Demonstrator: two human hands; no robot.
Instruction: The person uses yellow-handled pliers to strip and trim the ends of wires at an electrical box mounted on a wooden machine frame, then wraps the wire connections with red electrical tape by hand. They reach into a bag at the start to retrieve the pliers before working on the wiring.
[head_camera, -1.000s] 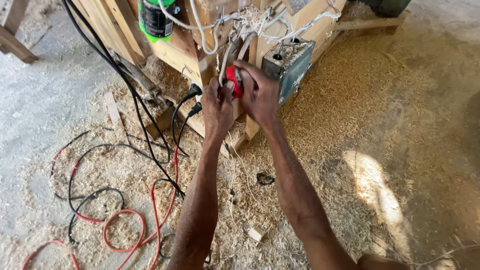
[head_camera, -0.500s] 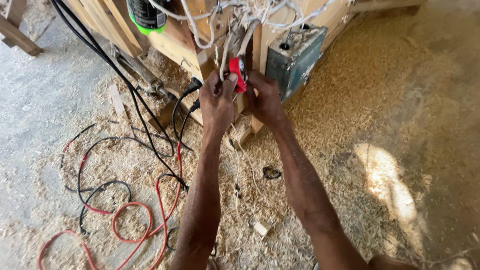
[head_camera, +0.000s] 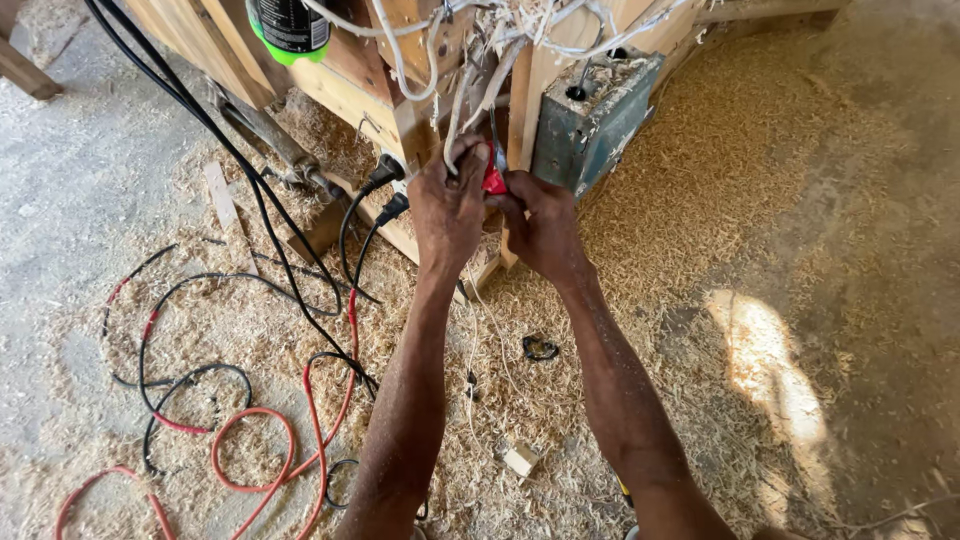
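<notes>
your left hand (head_camera: 450, 205) and right hand (head_camera: 540, 225) meet at the wooden frame (head_camera: 350, 85), just left of the grey-green metal box (head_camera: 590, 125); between them sits a small red tool (head_camera: 494, 181), pinched by your right fingers, while your left fingers curl shut around a white cable (head_camera: 458, 110) hanging from the tangle above; the tool looks light and rigid, best gripped at its red handle; the cable looks thin, springy and likely slick, so hold it close to the working end; red and black cords (head_camera: 250, 440) snake across the sawdust floor (head_camera: 720, 180) at your left
</notes>
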